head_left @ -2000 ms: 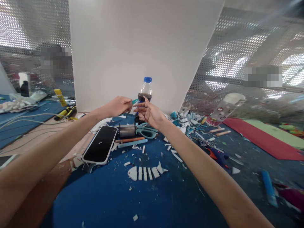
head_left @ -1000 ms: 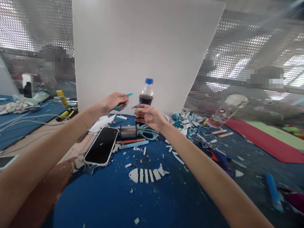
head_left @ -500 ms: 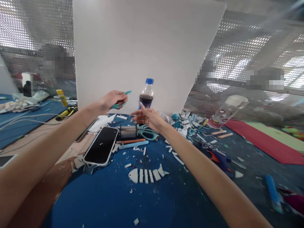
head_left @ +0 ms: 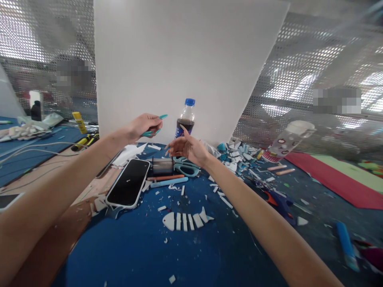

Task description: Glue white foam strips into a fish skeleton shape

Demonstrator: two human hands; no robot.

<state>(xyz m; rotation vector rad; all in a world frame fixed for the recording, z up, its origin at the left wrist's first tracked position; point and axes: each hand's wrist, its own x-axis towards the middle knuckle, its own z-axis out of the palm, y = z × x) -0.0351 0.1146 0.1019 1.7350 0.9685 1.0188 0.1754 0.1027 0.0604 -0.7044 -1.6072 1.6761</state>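
My left hand (head_left: 149, 125) hovers above the back of the table with its fingers loosely bent and apart. Its long teal nails show, and I see no object in it. To its right, my right hand (head_left: 190, 148) is also raised, thumb up and fingers spread, holding nothing that I can see. Right behind it stands a bottle of dark drink (head_left: 185, 121) with a blue cap. Below the hands lie blue-handled scissors (head_left: 191, 169) and a dark cylinder (head_left: 162, 166). Nearer me, white pieces form a fish shape (head_left: 188, 221) with a red eye.
A phone (head_left: 128, 184) lies left of the scissors. White and teal scraps (head_left: 239, 155) are heaped at the right, near a tilted clear cup (head_left: 284, 141) and red sheet (head_left: 329, 179). Behind stands a white board (head_left: 185, 52). A glue stick (head_left: 79, 122) and cables lie left.
The right hand's thumb and fingers have shifted a little. The left hand stays almost where it was, and the things on the table look unmoved.
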